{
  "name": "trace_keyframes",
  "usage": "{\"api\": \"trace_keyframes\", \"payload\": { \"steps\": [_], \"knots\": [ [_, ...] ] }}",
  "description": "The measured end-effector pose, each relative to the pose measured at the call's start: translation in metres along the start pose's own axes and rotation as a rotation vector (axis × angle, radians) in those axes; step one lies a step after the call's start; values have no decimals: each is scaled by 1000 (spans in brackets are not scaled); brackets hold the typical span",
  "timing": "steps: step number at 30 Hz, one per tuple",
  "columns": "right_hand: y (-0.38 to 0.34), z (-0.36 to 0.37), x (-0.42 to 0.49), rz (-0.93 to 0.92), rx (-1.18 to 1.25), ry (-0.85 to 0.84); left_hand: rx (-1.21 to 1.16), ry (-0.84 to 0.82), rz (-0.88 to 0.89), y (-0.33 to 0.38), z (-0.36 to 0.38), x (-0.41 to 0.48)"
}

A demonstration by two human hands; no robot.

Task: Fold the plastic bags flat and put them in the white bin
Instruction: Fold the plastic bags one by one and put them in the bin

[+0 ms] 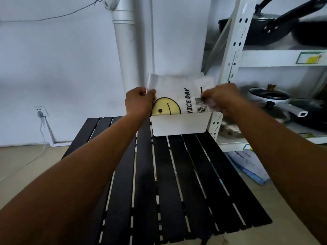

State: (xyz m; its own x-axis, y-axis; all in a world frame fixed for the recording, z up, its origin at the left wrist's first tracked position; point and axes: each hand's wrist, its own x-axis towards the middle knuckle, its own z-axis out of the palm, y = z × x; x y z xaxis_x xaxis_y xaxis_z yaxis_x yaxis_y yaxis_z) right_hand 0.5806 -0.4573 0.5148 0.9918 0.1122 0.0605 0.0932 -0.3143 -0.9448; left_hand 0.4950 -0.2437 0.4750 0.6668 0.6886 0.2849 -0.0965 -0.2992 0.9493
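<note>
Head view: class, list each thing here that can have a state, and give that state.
plastic bag: folded flat, upright, lower part inside the bin, top sticking out.
white bin: stands at the far edge of the table, holding the bag.
left hand: grips the bag's left edge.
right hand: pinches the bag's right edge.
wall plug: plugged in.

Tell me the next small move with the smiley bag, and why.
Probably push the bag down further, then let go. The left hand and right hand pinch its upper corners. Its lower part is hidden behind the front wall of the white bin, but most of it stands above the rim.
</note>
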Motion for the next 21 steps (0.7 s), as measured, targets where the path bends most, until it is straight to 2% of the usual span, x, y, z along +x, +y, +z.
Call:
{"api": "trace_keyframes", "payload": {
  "steps": [4,9,14,17,21],
  "knots": [
    [-15,5,52,-48,-110,86,161,57,63,13,26,39],
    [-7,26,111,-86,-366,199,368,-5,-63,3,46,90],
    [2,46,113,-155,-562,193,680,-33,-168,-14,49,113],
    [10,58,115,-212,-722,169,787,-62,-179,-25,47,120],
    [11,67,112,-247,-787,158,894,-102,-129,-30,49,119]
  ]
}}
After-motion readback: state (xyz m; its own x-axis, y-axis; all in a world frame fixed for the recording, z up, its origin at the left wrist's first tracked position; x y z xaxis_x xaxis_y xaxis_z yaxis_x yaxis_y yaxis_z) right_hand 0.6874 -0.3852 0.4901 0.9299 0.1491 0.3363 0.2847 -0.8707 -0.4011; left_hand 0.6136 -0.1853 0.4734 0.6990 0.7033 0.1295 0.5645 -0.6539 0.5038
